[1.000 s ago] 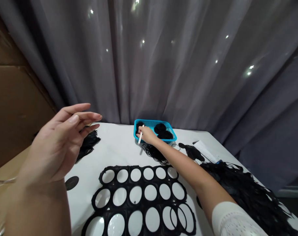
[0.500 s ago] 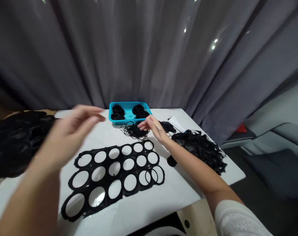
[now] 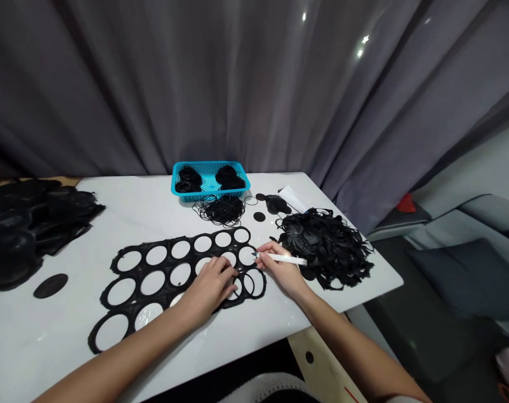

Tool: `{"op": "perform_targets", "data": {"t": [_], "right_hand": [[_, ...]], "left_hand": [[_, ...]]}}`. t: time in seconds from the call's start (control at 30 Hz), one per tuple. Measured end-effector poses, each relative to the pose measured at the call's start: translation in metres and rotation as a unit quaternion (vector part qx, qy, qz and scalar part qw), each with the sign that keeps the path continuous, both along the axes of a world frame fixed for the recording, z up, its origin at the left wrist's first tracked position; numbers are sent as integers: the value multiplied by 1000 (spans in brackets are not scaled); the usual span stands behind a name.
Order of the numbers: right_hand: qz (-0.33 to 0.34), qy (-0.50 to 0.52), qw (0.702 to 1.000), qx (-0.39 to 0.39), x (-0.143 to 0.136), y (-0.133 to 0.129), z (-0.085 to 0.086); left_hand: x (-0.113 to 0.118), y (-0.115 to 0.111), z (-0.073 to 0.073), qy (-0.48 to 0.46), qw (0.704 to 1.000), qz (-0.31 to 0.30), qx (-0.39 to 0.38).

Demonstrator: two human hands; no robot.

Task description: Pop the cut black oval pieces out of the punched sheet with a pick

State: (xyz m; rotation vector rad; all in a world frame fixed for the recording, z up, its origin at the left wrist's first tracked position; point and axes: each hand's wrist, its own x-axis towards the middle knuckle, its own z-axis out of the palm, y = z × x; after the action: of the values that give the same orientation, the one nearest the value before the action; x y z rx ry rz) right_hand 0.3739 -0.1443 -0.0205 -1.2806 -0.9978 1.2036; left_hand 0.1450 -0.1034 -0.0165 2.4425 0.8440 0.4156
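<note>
Black, rubbery-looking sheeting with rows of round holes (image 3: 168, 265) lies flat on a glossy white counter (image 3: 132, 202). One person's right hand (image 3: 281, 271) has its fingers closed around a slim white pen-shaped tool (image 3: 288, 259), the dark tip at a hole near the sheeting's right edge. The left hand (image 3: 208, 286) rests on the sheeting with fingers bent; whether they pinch anything cannot be told. Beyond sits a bright blue plastic mesh basket (image 3: 211, 180) holding black bundles (image 3: 189, 179).

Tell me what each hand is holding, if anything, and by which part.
The right hand holds a white pen-like tool near its dark tip. The left hand rests on the black sheet; any grip is unclear.
</note>
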Motion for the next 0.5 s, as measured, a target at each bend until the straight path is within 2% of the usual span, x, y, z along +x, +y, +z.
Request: {"op": "perform_targets", "data": {"t": [0.17,0.3,0.43,0.5], "right_hand": [[-38,-10,999,-6,-6,-21,-2],[-73,-18,997,16,-8,-31,-2],[-98,-8,993,60,-12,-39,5],[-107,3,991,81,-14,-43,13]], "left_hand": [[15,1,-3,-12,999,43,-5],[25,4,-2,-36,998,47,-22],[23,2,12,-84,993,50,-68],[20,0,23,-138,974,76,-160]]}}
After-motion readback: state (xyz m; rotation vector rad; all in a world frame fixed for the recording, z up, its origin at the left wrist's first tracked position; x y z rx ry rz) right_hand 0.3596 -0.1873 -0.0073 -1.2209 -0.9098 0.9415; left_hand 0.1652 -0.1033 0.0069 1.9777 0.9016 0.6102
